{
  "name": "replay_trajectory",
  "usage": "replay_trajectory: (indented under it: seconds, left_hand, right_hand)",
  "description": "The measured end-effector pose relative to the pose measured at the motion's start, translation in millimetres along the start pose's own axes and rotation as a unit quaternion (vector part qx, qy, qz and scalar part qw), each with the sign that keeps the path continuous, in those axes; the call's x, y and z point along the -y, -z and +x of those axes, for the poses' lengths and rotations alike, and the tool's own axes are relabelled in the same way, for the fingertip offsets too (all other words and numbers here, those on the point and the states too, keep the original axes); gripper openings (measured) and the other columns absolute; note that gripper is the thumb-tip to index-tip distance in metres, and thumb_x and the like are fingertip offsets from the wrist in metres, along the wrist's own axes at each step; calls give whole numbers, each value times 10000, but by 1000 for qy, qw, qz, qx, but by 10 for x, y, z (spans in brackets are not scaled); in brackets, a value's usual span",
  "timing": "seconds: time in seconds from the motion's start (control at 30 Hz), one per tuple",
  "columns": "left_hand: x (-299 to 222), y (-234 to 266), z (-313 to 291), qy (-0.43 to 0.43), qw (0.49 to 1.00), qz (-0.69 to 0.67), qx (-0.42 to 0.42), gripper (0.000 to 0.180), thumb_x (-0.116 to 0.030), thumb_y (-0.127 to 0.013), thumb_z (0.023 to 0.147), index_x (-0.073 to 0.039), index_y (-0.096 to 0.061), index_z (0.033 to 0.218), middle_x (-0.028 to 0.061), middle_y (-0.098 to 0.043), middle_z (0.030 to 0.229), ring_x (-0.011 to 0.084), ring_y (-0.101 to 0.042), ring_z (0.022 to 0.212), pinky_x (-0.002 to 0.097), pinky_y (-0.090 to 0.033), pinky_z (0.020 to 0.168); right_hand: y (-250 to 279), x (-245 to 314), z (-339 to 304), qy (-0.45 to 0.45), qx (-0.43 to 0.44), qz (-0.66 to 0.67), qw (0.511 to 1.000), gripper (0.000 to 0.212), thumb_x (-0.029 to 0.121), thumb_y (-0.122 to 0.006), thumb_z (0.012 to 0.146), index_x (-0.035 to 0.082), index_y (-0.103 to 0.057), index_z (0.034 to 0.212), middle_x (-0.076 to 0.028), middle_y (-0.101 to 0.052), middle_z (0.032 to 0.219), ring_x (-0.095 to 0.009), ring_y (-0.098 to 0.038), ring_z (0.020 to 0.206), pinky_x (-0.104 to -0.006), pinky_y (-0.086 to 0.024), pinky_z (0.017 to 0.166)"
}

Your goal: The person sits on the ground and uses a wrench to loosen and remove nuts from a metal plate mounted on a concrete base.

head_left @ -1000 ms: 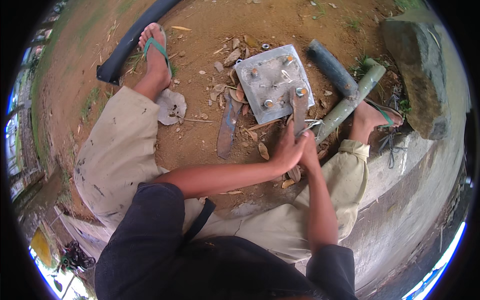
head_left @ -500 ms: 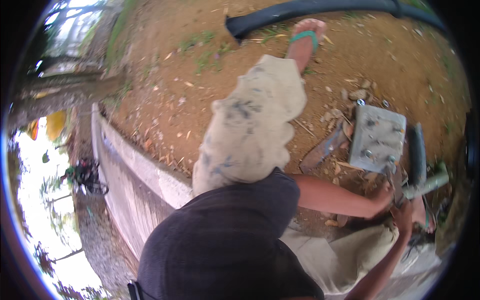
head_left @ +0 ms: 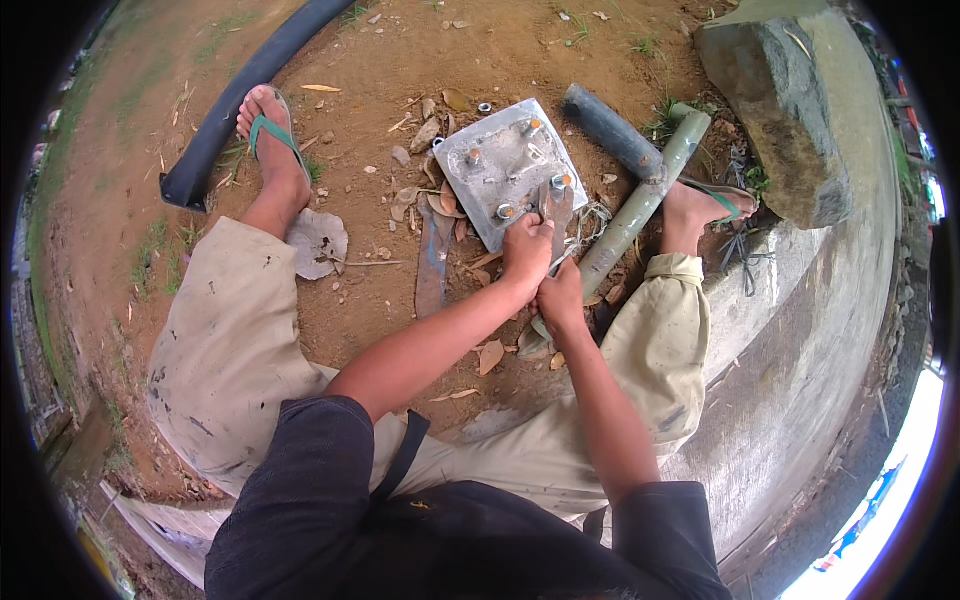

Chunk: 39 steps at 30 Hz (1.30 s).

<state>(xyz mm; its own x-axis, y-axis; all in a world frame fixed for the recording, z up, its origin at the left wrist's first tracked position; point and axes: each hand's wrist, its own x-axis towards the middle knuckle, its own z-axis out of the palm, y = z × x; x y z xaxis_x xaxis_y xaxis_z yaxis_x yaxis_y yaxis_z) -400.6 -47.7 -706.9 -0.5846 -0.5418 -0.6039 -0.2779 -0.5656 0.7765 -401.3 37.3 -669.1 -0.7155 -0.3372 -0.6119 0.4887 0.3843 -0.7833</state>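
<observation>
Brown dirt [head_left: 480, 50] beneath a rusty flat bar [head_left: 558, 208]

Brown dirt ground [head_left: 365, 115]: lay in soft, even daylight with only faint shadows.
Square grey metal plate [head_left: 500, 140]: was brightly lit and fairly crisp.
Silvery metal bolts [head_left: 506, 211]: caught small glints.
Black cloth shirt [head_left: 480, 545]: sank nearly to black, its folds mostly lost.
Pale concrete ledge [head_left: 800, 350]: curved with the fisheye distortion.
Lower-right rim: blew out to white, fringed blue-violet.
Corners: fell fully black.
</observation>
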Motion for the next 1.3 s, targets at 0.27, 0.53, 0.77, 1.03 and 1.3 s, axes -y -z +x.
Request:
replay_trajectory:
  seconds: [0.27,0.53,0.77,1.03,1.3]
  left_hand:
    - [-155,175,-37,-30,992,125,12,164,-106,-606,1004,46,-642,952,92,-737,866,113,-645,787,296,-492,721]
    - [-28,33,17,-13,995,72,65,139,-78,-580,1016,50,-620,1052,77,-734,899,103,-637,804,296,-500,741]
    - [-65,-38,28,-15,996,9,91,74,-29,-570,995,37,-597,1012,77,-695,832,110,-583,674,320,-456,603]
    - [-346,112,-79,82,981,19,173,419,-142,-579,1019,23,-500,1396,118,-667,1280,179,-638,1121,353,-503,950]
    - [-121,-121,-146,157,958,-95,222,619,-278,-649,990,10,-416,1486,174,-634,1355,294,-637,1219,412,-499,1032]
  right_hand:
    - [-174,-150,32,37,-4,61,997,375,41,-685,894,-42,-522,1221,-88,-637,736,-124,-565,497,-296,-401,405]
    - [389,-2,237,48,7,-151,987,216,83,-690,901,-2,-563,1055,-21,-578,692,-107,-516,503,-304,-399,445]
    - [608,334,306,-13,75,-170,983,168,51,-655,881,2,-550,1002,2,-525,622,-103,-489,449,-303,-376,403]
    - [970,513,750,44,174,-380,907,270,122,-708,814,-66,-673,1005,-161,-690,778,-236,-681,684,-395,-530,628]
    - [1363,1519,1673,214,187,-734,617,289,249,-756,767,26,-717,945,-201,-718,877,-404,-708,877,-506,-556,757]
